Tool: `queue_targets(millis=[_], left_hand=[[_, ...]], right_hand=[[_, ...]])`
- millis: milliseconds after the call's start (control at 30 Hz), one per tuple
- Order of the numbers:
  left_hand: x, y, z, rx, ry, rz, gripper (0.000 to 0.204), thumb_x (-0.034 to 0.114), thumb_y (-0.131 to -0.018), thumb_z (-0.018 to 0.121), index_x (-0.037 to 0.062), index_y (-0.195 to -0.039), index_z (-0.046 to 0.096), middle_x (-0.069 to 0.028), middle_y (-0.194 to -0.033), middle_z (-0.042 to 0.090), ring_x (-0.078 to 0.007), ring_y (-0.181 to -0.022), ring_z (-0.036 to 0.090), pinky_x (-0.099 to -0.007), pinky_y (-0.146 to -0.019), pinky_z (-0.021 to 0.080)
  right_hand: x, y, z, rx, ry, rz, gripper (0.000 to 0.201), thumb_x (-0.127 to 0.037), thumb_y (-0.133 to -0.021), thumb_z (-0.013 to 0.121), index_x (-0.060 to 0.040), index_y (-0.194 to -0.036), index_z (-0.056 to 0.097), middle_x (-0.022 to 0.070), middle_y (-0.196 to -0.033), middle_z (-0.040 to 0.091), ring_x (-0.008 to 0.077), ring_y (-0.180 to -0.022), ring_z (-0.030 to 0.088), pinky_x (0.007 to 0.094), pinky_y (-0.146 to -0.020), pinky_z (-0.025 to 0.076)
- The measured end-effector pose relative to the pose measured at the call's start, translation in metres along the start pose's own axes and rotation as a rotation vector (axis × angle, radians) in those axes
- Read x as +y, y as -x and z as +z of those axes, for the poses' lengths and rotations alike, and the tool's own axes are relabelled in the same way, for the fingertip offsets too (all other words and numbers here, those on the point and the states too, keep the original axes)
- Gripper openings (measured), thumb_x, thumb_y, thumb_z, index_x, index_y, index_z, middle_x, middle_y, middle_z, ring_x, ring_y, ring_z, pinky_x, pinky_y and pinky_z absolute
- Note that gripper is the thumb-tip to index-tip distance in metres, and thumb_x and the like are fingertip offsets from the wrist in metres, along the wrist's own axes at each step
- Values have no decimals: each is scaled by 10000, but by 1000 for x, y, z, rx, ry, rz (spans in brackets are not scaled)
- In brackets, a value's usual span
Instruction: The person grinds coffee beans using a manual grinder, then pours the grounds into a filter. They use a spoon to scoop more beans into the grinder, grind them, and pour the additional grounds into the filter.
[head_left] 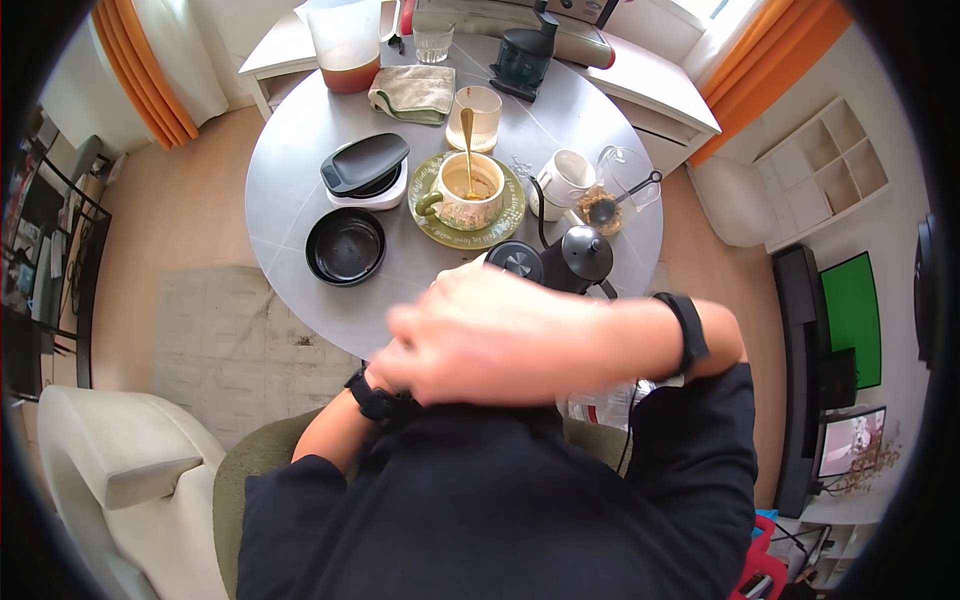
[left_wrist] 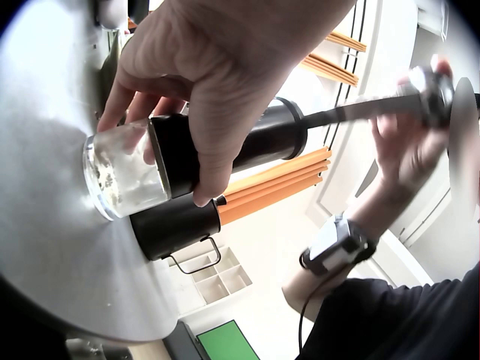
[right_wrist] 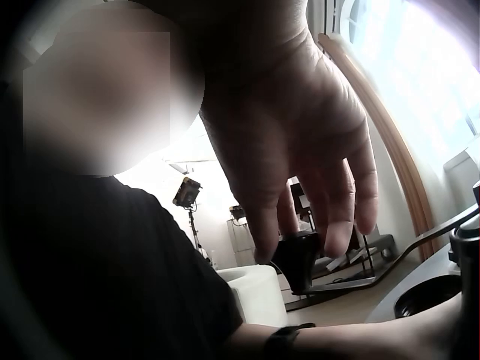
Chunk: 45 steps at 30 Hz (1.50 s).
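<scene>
In the left wrist view a manual coffee grinder [left_wrist: 274, 135] with a black body and clear glass jar [left_wrist: 124, 176] stands on the table. My left hand [left_wrist: 217, 82] grips its body, thumb on one side and fingers round the other. A long metal crank arm [left_wrist: 360, 111] runs out from the grinder's top. My right hand [right_wrist: 300, 142] holds the black knob [right_wrist: 298, 259] at the crank's end between thumb and fingers. In the head view the right hand, slightly blurred, crosses over the left and hides most of the grinder.
On the round grey table [head_left: 290, 190] stand a patterned cup [head_left: 470, 205] with a gold spoon on a green plate, a black bowl [head_left: 345, 246], a kitchen scale [head_left: 378, 185], a white mug [head_left: 565, 175], a black kettle [head_left: 585, 255], a folded cloth [head_left: 412, 93] and a pitcher [head_left: 345, 45].
</scene>
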<state>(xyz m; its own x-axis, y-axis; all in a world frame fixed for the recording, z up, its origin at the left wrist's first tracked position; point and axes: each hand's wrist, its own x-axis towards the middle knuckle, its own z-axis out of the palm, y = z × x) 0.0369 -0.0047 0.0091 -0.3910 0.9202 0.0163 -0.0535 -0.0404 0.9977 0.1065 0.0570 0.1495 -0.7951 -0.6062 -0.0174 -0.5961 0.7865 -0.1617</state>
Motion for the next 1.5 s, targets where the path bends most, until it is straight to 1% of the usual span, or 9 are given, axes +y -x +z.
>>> queue_targets(millis=[100, 367, 567, 767, 967, 1100, 1133, 1267, 1500], left_hand=[[-44, -10, -2, 65, -578, 373, 341, 211, -678, 836, 14, -862, 627, -41, -898, 694, -101, -735, 643, -285, -692, 518], [-15, -6, 0, 52, -407, 100, 329, 161, -666, 826, 18, -885, 627, -76, -791, 693, -128, -713, 648, -307, -725, 526], [-18, -6, 0, 59, -367, 122, 333, 165, -668, 824, 21, -902, 636, -86, -802, 693, -124, -721, 649, -309, -730, 528], [-15, -5, 0, 43, -386, 111, 304, 136, -680, 827, 24, -896, 644, -69, -791, 685, -105, -683, 612, -288, -682, 519], [-8, 8, 4, 145, -401, 299, 387, 138, -680, 794, 8, -991, 602, -88, -867, 679, -121, -724, 620, -253, -659, 492], [-41, -15, 3, 246, -489, 466, 298, 160, -661, 833, 12, -822, 630, -74, -776, 682, -198, -705, 656, -328, -704, 523], [-37, -9, -2, 75, -478, 124, 331, 179, -649, 838, 15, -848, 631, -84, -787, 690, -180, -722, 665, -326, -731, 527], [-17, -6, 1, 71, -411, 124, 317, 177, -653, 833, 31, -853, 635, -83, -789, 692, -160, -717, 661, -320, -732, 527], [-17, -5, 2, 72, -393, 127, 346, 159, -672, 822, 28, -935, 639, -87, -811, 695, -117, -728, 640, -305, -736, 528]], right_hand=[[57, -36, 3, 48, 28, 121, 292, -313, -817, 666, -72, -969, 604, 107, -802, 626, 299, -791, 659, 401, -610, 532], [147, 69, -4, 213, 148, 637, 322, -312, -808, 699, -84, -1017, 612, 148, -767, 646, 321, -758, 642, 409, -665, 496], [29, 155, -25, -6, -116, 941, 305, -230, -723, 743, -88, -935, 576, 105, -793, 632, 319, -753, 624, 391, -647, 488], [-54, 107, -13, -84, -7, 323, 200, -165, -728, 653, -102, -895, 563, 34, -652, 530, 205, -600, 598, 344, -586, 482], [-8, 4, 4, 124, 160, -20, 154, -180, -699, 659, -47, -726, 585, 84, -599, 557, 224, -602, 638, 352, -550, 510], [65, -42, -2, 5, 159, 220, 284, -329, -807, 670, -81, -898, 567, 98, -768, 633, 292, -726, 673, 395, -596, 537], [82, -39, -3, 62, 196, 285, 292, -338, -811, 676, -91, -931, 577, 95, -793, 648, 293, -754, 674, 398, -617, 540], [130, 12, -6, 151, 253, 598, 324, -333, -810, 693, -84, -1000, 608, 122, -842, 667, 317, -838, 654, 416, -689, 519], [57, 147, -20, 113, 63, 825, 304, -200, -717, 742, -76, -960, 607, 139, -752, 621, 322, -737, 619, 389, -630, 475]])
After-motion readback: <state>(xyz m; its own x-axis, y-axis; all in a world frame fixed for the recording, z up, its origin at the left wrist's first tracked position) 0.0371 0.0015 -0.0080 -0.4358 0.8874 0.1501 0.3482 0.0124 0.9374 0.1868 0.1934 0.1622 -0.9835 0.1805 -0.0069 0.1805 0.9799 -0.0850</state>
